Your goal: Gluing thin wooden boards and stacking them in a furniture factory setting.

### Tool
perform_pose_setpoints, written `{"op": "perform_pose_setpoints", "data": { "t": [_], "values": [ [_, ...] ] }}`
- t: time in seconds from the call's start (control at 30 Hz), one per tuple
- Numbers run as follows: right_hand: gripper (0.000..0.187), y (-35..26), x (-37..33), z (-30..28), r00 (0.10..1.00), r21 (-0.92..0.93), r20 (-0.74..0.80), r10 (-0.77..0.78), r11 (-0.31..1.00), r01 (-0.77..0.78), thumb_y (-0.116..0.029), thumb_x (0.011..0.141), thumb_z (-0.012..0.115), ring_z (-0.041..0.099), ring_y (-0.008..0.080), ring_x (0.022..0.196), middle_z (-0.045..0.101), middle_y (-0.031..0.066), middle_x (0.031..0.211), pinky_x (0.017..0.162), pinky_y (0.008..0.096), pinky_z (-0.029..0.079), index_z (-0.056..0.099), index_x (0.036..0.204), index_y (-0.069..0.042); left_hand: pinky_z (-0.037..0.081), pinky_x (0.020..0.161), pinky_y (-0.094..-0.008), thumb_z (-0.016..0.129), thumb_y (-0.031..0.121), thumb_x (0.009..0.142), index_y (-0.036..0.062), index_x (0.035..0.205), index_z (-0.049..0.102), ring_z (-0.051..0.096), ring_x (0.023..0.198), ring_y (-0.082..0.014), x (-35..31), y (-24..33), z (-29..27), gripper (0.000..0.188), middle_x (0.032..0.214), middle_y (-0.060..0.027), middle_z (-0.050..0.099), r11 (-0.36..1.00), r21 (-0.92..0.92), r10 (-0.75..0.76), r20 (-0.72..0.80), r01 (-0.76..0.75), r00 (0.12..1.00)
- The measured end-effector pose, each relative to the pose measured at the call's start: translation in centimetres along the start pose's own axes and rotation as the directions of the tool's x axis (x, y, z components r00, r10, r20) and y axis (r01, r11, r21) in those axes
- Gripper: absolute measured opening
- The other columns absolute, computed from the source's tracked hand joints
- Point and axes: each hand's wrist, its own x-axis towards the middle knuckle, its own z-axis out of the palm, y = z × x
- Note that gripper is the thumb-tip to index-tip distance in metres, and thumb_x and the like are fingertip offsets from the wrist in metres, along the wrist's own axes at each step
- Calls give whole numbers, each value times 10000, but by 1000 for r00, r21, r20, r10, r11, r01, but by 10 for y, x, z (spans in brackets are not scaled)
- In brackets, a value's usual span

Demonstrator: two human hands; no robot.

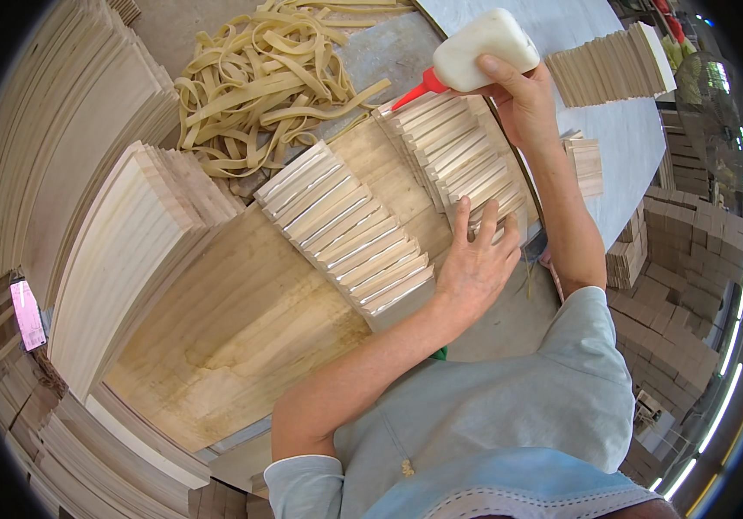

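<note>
My right hand grips a white glue bottle, tilted so that its red nozzle points down to the left. The nozzle tip is at the far end of a row of overlapping narrow wood pieces. Fingers spread, my left hand rests on the near end of that row. To its left lies a second row of wood pieces, with white glue lines along their edges. Both rows lie on a flat wooden board.
Tangled yellowish flat bands are heaped at the far left of the board. Tall stacks of wooden boards stand along the left. On the grey tabletop at right sit a stack of wood pieces and a smaller bundle.
</note>
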Motion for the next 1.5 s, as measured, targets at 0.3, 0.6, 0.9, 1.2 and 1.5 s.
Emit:
{"op": "perform_pose_setpoints", "data": {
  "t": [0.3,0.6,0.9,1.2,1.5],
  "values": [
    [482,-9,5,-24,997,-90,-48,-63,994,59,-70,827,713,650,248,977,621,131,1110,716,380,612,484,1244,11,232,1067,-656,593,214,813,107,1078,635,331,1287,-370,-1,-1,0,289,1341,-100,450,1000,-26,-1,-31,0,1000],
    [462,-27,0,-38,978,-191,-130,-166,972,139,-91,831,706,655,265,968,629,137,1091,740,410,609,495,1221,41,217,1066,-667,596,190,810,99,1086,622,341,1286,-376,0,1,0,292,1343,-103,451,999,-33,-5,-29,4,1000],
    [397,-31,-26,-15,993,113,-35,-117,986,120,-129,857,670,670,289,923,636,164,1050,726,446,611,523,1163,77,220,1066,-664,603,176,801,99,1084,627,357,1279,-373,0,1,1,294,1334,-99,458,999,-46,-12,-42,11,999],
    [458,-17,-40,-6,997,135,-68,-47,989,56,-125,834,703,652,265,970,624,152,1077,756,433,606,497,1204,49,213,1079,-653,607,182,797,108,1094,623,336,1299,-359,1,2,-3,307,1348,-87,446,1000,-24,-15,-8,15,1000],
    [484,-13,-47,-11,990,142,-82,-112,982,123,-14,812,709,636,220,1017,624,104,1108,820,377,578,487,1243,-12,205,1081,-651,594,185,806,109,1111,609,326,1299,-348,0,3,0,314,1346,-70,440,1000,-12,-24,-7,24,1000]
  ]
}}
